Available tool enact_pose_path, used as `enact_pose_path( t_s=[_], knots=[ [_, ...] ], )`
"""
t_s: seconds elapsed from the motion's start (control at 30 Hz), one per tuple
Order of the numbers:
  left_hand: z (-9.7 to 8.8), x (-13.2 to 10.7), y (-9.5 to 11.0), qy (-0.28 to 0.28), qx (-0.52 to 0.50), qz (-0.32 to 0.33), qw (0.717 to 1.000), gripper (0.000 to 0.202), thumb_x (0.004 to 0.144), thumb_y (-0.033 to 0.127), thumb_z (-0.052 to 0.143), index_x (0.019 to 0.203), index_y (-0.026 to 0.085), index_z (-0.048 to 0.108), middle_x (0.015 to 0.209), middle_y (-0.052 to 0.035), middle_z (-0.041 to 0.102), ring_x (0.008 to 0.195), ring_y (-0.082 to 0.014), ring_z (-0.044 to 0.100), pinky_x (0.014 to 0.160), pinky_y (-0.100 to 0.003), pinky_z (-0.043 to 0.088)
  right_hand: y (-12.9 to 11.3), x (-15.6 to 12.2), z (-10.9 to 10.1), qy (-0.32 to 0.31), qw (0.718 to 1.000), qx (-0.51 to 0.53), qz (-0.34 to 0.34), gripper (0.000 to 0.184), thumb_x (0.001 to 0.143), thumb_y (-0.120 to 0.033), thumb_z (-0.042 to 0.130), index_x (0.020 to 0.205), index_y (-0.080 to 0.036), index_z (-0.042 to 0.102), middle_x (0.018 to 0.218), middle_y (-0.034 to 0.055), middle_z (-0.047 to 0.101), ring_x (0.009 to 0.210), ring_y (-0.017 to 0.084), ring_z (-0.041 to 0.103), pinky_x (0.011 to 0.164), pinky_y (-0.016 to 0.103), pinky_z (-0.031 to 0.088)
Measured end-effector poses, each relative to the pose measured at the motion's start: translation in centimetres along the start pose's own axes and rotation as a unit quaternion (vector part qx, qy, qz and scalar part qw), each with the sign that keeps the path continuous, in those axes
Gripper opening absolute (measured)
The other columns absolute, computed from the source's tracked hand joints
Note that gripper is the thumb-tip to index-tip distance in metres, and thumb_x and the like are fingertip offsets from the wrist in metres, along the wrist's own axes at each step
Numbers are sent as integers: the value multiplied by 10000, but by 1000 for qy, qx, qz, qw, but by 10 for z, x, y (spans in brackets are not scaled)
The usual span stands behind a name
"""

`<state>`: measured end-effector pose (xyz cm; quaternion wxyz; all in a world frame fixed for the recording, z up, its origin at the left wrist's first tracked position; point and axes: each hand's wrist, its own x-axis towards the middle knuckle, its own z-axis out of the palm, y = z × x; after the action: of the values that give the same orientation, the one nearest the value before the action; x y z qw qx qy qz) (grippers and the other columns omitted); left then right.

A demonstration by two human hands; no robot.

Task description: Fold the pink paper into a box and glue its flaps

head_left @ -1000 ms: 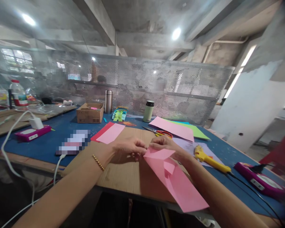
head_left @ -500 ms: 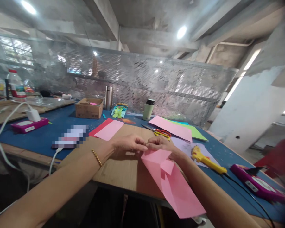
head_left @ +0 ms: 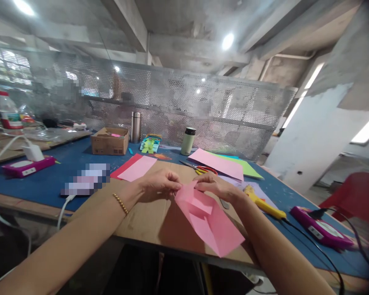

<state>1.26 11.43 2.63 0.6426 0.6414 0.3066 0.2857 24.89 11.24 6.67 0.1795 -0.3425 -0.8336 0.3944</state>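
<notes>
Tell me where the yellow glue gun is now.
In the head view, the yellow glue gun lies right of the right hand, partly on pale purple paper, with the purple power strip farther right.

Your right hand [head_left: 215,186] and the pink paper [head_left: 226,233] are hiding part of a grey object [head_left: 224,203]. Pixel blocks are masking the phone [head_left: 87,180]. The bottom edge is cropping your forearms [head_left: 80,233], the right edge the red chair [head_left: 358,188]; shapes [head_left: 127,99] are blurring behind the perforated panel [head_left: 172,106].
</notes>
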Motion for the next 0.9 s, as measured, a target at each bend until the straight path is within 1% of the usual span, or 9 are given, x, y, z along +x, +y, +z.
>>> enact_pose_path(
  t_s=[0.07,0.13,0.2,0.33,0.4,0.53,0.6,0.8,0.9],
  knots=[
    [1,-2,1,16,-9,-6,1000,306,671,395,809,696,148,631,595,11,570,534,-80,491,531,-206,372,1,-1,-2,-8,999,-36,13,204,781,-308,559,658,-146,568,612,-31,457,564,89,367,502,231,249],
    [2,-4,0,25,-20,-10,999,296,682,390,804,714,151,632,600,15,569,542,-79,496,539,-201,378,3,0,-2,-13,998,-64,25,243,789,-337,557,632,-152,536,585,-40,417,535,81,327,474,231,203],
    [2,-3,-1,23,-25,-12,999,291,693,391,799,730,153,637,603,13,575,546,-80,500,544,-200,382,4,2,0,-12,996,-88,26,288,798,-359,546,597,-163,483,569,-46,379,520,75,297,461,231,180],
    [-2,0,-4,11,-22,-19,1000,286,683,371,811,729,147,638,592,8,583,536,-78,498,534,-194,366,3,5,4,5,990,-144,8,286,769,-314,517,556,-185,377,557,-53,311,519,73,262,456,230,166],
    [-3,2,-5,7,-20,-16,1000,287,678,358,817,716,140,634,591,5,586,538,-79,503,531,-194,360,1,5,4,4,987,-159,-2,285,757,-304,506,549,-189,349,557,-55,284,521,71,246,458,229,157],
    [-3,3,-7,-6,-18,-11,1000,280,687,343,813,732,124,645,599,-1,589,545,-78,511,534,-192,359,-4,3,3,-42,988,-146,2,308,786,-329,495,551,-187,357,563,-57,268,521,69,236,462,227,150],
    [-2,3,-7,-8,-13,-11,1000,280,690,343,810,734,120,647,586,-2,585,533,-76,503,526,-191,354,-3,3,2,-56,988,-141,8,329,799,-358,506,557,-187,362,562,-60,265,519,69,233,460,229,145],
    [6,2,-7,-13,-15,-1,1000,288,698,367,798,720,136,627,567,-3,587,508,-84,504,502,-196,344,6,9,8,-40,984,-174,-7,262,778,-323,503,574,-172,441,560,-54,326,517,75,306,468,224,193],
    [7,1,-4,-7,-10,-19,1000,269,693,359,794,732,146,634,568,-2,593,515,-92,521,527,-203,376,7,12,10,-28,981,-191,-26,241,780,-307,497,587,-164,474,568,-46,378,531,81,345,482,223,223]
  ],
)
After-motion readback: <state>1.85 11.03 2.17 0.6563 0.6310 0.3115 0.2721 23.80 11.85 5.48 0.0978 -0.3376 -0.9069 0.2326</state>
